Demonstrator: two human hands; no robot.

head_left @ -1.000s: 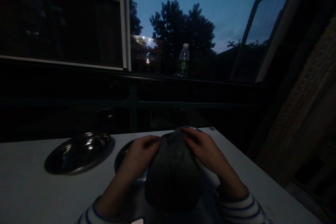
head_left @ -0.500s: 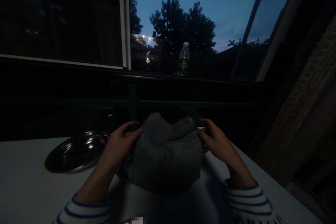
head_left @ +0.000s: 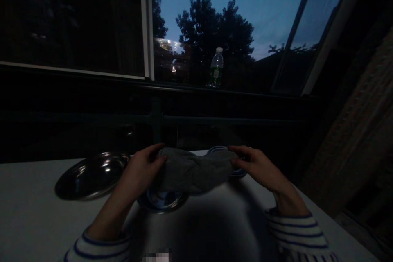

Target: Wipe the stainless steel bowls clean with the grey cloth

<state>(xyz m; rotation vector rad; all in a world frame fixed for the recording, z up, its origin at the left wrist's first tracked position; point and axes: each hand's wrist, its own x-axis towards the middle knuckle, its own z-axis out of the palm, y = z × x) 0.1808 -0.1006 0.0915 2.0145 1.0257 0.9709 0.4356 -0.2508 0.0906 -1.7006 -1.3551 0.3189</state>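
Observation:
A grey cloth (head_left: 196,172) is stretched between my two hands, above the white table. My left hand (head_left: 145,168) pinches its left edge between thumb and fingers. Its right edge is held the same way by my right hand (head_left: 251,163). Under the cloth's left part, a shiny metal bowl (head_left: 162,202) shows its near half. Behind the right part, a blue-rimmed dish (head_left: 239,173) is partly covered by the cloth and my right hand.
To the left, a large shiny metal plate or lid (head_left: 92,176) lies on the white table (head_left: 27,208). A plastic bottle (head_left: 216,69) with a green label stands on the sill of the open window. A patterned curtain (head_left: 362,110) hangs at the right.
The cloth hung tall and spread out before; now it is a lower, narrower strip. The metal bowl and blue-rimmed dish have come more into view. Both hands keep their hold.

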